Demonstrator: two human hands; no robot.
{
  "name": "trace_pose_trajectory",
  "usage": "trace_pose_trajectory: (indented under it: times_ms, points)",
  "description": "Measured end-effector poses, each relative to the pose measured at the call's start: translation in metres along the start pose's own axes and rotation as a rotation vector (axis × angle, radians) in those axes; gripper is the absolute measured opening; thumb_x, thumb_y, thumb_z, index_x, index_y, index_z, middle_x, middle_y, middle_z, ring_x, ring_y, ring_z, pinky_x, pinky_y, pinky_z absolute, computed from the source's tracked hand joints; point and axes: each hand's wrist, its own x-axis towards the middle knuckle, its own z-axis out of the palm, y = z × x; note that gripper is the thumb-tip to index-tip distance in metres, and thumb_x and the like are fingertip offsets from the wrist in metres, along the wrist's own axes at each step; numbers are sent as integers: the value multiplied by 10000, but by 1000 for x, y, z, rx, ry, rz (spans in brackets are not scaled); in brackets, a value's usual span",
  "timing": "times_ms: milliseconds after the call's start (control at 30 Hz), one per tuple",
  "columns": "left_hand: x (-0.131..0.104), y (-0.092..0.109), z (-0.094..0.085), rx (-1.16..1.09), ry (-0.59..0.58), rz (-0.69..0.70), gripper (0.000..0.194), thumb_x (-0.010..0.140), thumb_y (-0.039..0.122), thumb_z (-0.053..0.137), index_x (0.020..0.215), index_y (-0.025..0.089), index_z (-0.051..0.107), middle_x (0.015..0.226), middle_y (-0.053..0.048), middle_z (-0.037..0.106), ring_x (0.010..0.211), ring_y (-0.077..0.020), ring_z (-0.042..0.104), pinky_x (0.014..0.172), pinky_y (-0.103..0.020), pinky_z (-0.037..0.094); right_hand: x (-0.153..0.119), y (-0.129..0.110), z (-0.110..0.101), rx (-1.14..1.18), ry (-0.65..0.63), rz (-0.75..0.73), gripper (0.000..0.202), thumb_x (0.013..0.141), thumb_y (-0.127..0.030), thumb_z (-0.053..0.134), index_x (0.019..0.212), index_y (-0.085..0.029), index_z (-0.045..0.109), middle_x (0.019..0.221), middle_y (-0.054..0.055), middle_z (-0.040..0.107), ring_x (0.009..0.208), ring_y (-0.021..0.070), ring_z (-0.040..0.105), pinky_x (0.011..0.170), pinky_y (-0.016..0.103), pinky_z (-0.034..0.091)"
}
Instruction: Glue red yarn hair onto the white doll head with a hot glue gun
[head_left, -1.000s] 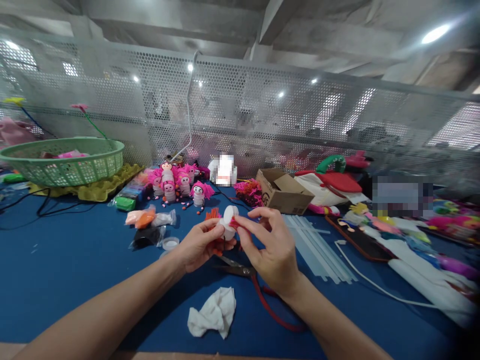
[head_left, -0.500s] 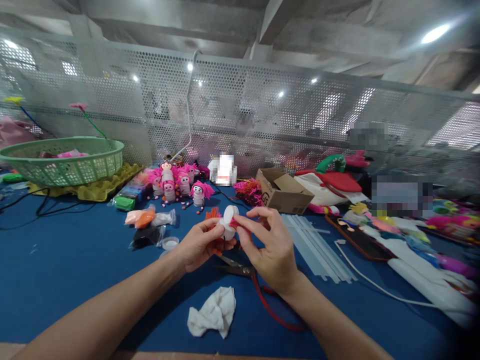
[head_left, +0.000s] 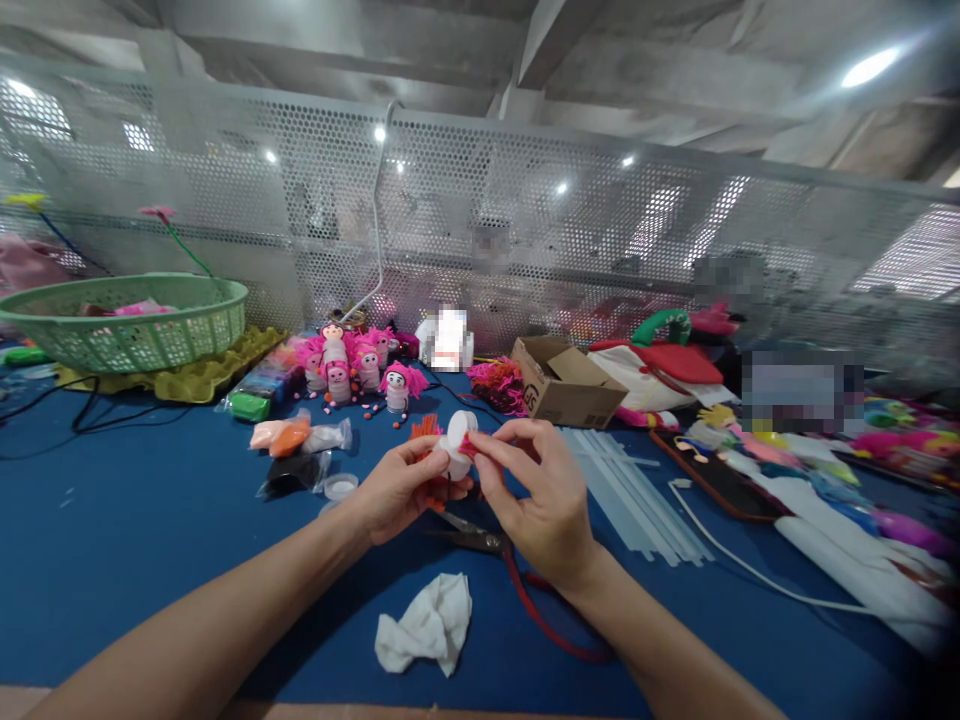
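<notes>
The left hand (head_left: 401, 490) is curled closed around a small white plastic bottle (head_left: 454, 462), held above the middle of the blue-covered bench (head_left: 112, 570). The right hand (head_left: 541, 490) pinches a tiny pinkish-red piece (head_left: 466, 446) between thumb and forefinger at the bottle's right side. Red-handled metal scissors (head_left: 491, 543) lie just below the hands; a crumpled white cloth (head_left: 429, 625) lies nearer, to their left. Pink-haired dolls (head_left: 337, 380) stand at far left.

At six o'clock the left hand (head_left: 401, 485) partly hid the white piece (head_left: 454, 464), while an object (head_left: 799, 390) at three was blurred
</notes>
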Motion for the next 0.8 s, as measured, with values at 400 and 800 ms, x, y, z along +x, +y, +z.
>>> trace_pose_trajectory:
  times_ms: [400,800]
  points:
    - [0,0,-1,-8,5,3,349,648,340,681,920,137,597,748,-77,661,629,-151,623,480,-191,390,0,1,1,10,-15,4,226,761,-106,538,946,-176,646,835,76,528,777,168,526,654,331,487]
    - [-1,2,2,-28,31,-7,368,614,323,710,914,139,603,743,-60,657,615,-144,624,488,-194,405,1,1,0,45,2,3,251,756,-84,543,979,-146,641,822,82,533,756,158,510,630,317,474]
